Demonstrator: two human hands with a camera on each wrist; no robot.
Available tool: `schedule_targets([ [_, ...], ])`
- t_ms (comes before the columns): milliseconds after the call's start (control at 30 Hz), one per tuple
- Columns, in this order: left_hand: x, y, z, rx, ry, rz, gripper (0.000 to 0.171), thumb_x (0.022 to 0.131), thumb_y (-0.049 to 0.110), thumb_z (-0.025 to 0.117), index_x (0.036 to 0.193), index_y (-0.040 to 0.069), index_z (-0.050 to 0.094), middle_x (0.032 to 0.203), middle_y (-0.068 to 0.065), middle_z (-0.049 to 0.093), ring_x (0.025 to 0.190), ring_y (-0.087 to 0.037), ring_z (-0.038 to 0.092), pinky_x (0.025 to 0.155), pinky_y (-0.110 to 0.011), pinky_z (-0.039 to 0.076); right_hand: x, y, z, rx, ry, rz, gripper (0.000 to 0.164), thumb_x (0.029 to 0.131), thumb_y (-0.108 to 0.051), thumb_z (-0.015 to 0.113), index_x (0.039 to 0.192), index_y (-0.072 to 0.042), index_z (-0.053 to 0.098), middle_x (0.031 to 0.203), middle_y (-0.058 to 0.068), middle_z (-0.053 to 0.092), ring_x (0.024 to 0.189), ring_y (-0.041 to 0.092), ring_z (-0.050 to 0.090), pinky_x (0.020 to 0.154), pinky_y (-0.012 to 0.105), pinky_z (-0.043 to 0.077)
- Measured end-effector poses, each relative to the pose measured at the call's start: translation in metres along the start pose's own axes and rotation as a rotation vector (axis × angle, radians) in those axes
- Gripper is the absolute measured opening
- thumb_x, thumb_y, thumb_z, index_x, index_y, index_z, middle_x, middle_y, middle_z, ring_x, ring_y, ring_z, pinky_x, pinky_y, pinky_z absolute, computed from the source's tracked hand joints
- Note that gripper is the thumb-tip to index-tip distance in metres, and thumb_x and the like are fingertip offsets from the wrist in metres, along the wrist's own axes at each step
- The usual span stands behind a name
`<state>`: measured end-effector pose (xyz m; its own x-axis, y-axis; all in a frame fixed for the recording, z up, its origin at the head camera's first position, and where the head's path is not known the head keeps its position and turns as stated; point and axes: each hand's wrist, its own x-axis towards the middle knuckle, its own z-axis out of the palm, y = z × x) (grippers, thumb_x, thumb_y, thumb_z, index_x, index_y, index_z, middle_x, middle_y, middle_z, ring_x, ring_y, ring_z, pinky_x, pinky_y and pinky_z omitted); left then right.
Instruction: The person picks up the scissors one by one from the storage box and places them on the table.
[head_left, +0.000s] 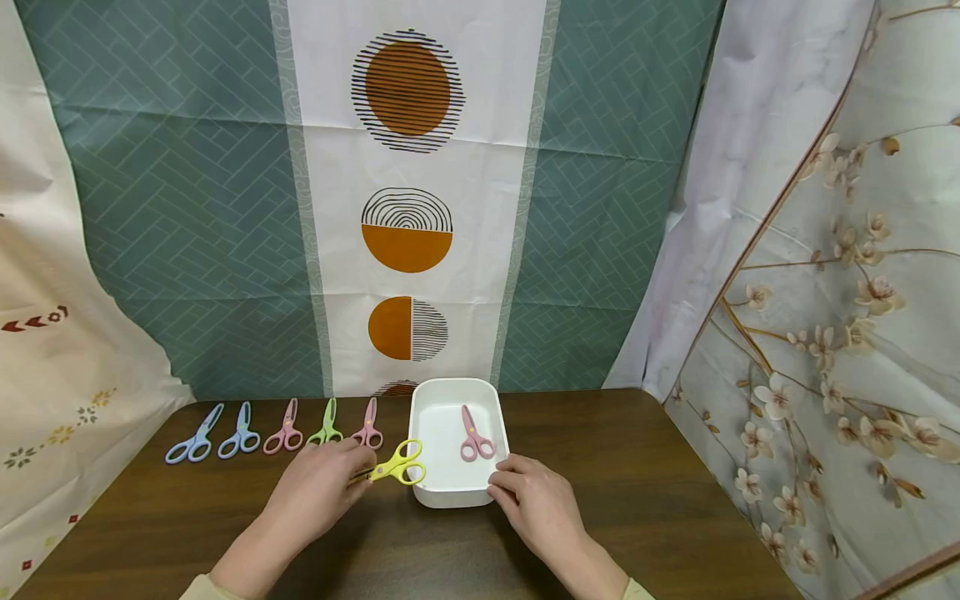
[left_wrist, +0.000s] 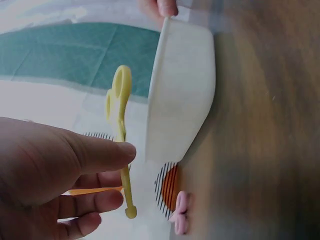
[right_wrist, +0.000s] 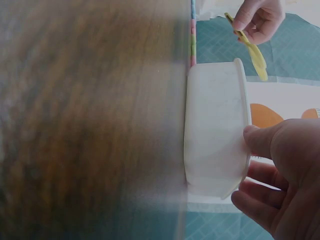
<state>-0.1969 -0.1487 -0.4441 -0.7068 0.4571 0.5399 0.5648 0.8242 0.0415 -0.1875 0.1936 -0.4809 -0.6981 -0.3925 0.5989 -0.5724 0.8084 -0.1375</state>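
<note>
My left hand [head_left: 324, 482] pinches yellow scissors [head_left: 400, 465] by the blade end, between thumb and fingers. Their handle loops point right and overlap the left rim of a white plastic box [head_left: 450, 498] in the head view. In the left wrist view the scissors [left_wrist: 123, 107] are raised above the tabletop, beside the box wall. Inside the box lie pink scissors [head_left: 472, 437]. My right hand [head_left: 536, 504] holds the box's right rim near the front corner, with the thumb [right_wrist: 257, 137] on the outer wall in the right wrist view.
Left of the box, a row of scissors lies on the brown table [head_left: 615, 467]: two blue pairs [head_left: 198, 442], [head_left: 240, 435], a pink pair [head_left: 283, 433], a green pair [head_left: 327, 425] and another pink pair [head_left: 367, 429]. Patterned curtains [head_left: 600, 208] hang behind the table.
</note>
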Motion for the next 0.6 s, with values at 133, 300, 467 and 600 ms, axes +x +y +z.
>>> schedule_targets([
  [133, -0.002, -0.010, -0.002, -0.036, -0.049, 0.012, 0.036, 0.075, 0.012, 0.101, 0.086, 0.026, 0.070, 0.083, 0.015, 0.061, 0.070, -0.008, 0.057, 0.064, -0.036, 0.052, 0.000, 0.000, 0.000, -0.003, 0.003, -0.003, 0.007, 0.093, -0.023, 0.091, 0.095, -0.023, 0.084, 0.109, -0.007, 0.075, 0.099, 0.014, 0.073, 0.081, 0.038, 0.063],
  [300, -0.006, -0.020, -0.004, -0.110, -0.138, 0.059, 0.037, 0.077, 0.010, 0.098, 0.087, 0.028, 0.068, 0.084, 0.018, 0.059, 0.072, -0.003, 0.055, 0.064, -0.034, 0.051, 0.000, 0.001, 0.000, -0.005, 0.006, -0.004, 0.007, 0.092, -0.023, 0.092, 0.095, -0.022, 0.085, 0.108, -0.007, 0.075, 0.098, 0.014, 0.073, 0.080, 0.037, 0.063],
  [467, -0.010, -0.030, -0.005, -0.175, -0.191, 0.098, 0.034, 0.080, 0.010, 0.097, 0.090, 0.027, 0.070, 0.087, 0.017, 0.061, 0.076, -0.004, 0.058, 0.068, -0.034, 0.054, 0.000, 0.000, 0.001, -0.009, 0.004, -0.004, 0.007, 0.092, -0.022, 0.092, 0.095, -0.022, 0.085, 0.109, -0.007, 0.076, 0.099, 0.014, 0.073, 0.081, 0.037, 0.063],
  [600, -0.013, -0.039, -0.005, -0.195, -0.221, 0.098, 0.033, 0.081, 0.010, 0.097, 0.092, 0.027, 0.071, 0.089, 0.016, 0.061, 0.077, -0.006, 0.061, 0.067, -0.035, 0.054, 0.000, 0.000, 0.000, -0.010, 0.004, -0.004, 0.007, 0.092, -0.022, 0.092, 0.095, -0.021, 0.085, 0.109, -0.006, 0.076, 0.100, 0.015, 0.073, 0.082, 0.038, 0.063],
])
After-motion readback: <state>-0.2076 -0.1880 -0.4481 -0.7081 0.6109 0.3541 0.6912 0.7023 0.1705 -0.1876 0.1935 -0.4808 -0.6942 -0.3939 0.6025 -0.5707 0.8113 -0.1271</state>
